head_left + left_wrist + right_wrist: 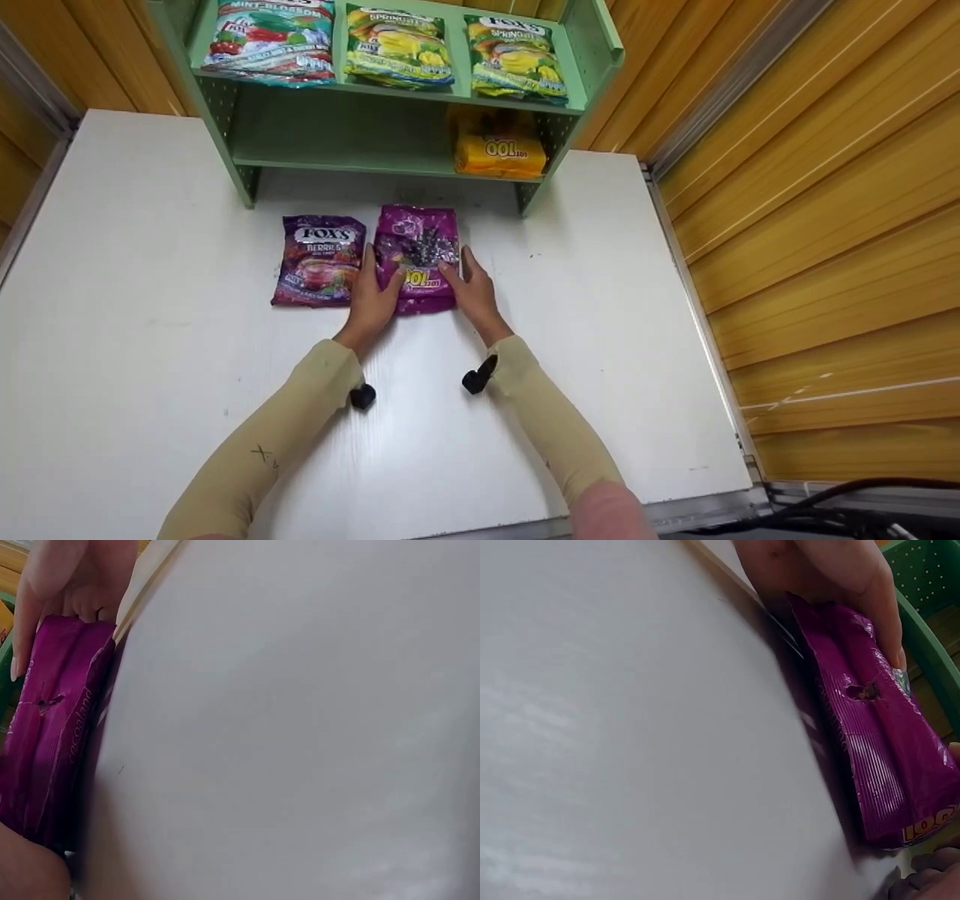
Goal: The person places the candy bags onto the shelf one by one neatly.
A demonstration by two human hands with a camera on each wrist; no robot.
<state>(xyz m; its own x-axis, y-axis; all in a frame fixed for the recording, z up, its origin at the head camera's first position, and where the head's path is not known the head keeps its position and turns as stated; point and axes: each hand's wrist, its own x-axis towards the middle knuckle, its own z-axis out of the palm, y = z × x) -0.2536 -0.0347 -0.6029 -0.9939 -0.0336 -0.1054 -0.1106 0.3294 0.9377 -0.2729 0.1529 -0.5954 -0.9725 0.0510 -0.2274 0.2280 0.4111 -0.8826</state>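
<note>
A purple candy bag (420, 247) with dark grapes and a yellow "100" on its front lies on the white table. My left hand (371, 300) grips its left side, thumb over the front. On the opposite side my right hand (476, 296) holds it the same way, thumb near the yellow lettering. Both wrist views show the bag's purple end, with its crimped seam and a small hole (864, 692). Just left of my left hand lies a Fox's Berries candy bag (319, 262), flat with its front up.
A green shelf (337, 139) stands at the back. Its upper tier carries a Mint Blossom bag (271, 41) and two yellow-green Fox's bags (397, 49). One orange "100" bag (501, 154) sits at the lower tier's right end. Wood-panelled walls (825, 225) border the table.
</note>
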